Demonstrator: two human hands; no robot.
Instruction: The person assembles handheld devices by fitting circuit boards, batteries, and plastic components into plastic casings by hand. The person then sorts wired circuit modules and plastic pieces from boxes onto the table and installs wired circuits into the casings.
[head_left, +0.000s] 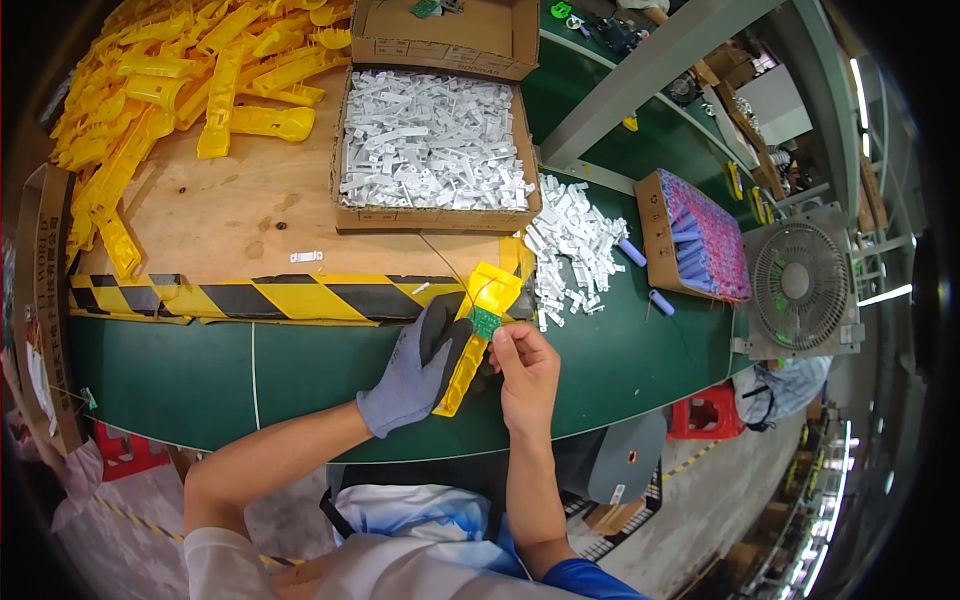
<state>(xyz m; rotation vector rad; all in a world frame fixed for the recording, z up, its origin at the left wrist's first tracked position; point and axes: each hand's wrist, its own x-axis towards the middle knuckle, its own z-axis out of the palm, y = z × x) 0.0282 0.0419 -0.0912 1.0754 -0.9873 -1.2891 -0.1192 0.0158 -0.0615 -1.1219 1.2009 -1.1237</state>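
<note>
My left hand, in a grey glove with dark fingers, is closed around a long yellow plastic housing, which lies tilted over the front of the green workbench. A small green circuit board sits at the housing's upper part, with a thin dark wire running up from near it. Bare-skinned, my right hand pinches the board's right edge between thumb and finger. Its other fingers are partly curled beside the housing. I cannot make out whether the board is seated inside or just rests against the housing.
A wooden board edged with striped tape carries a yellow housing pile and a carton of small white parts. More white parts spill rightward. Purple cylindrical cells lie near a filled box; a fan stands beyond.
</note>
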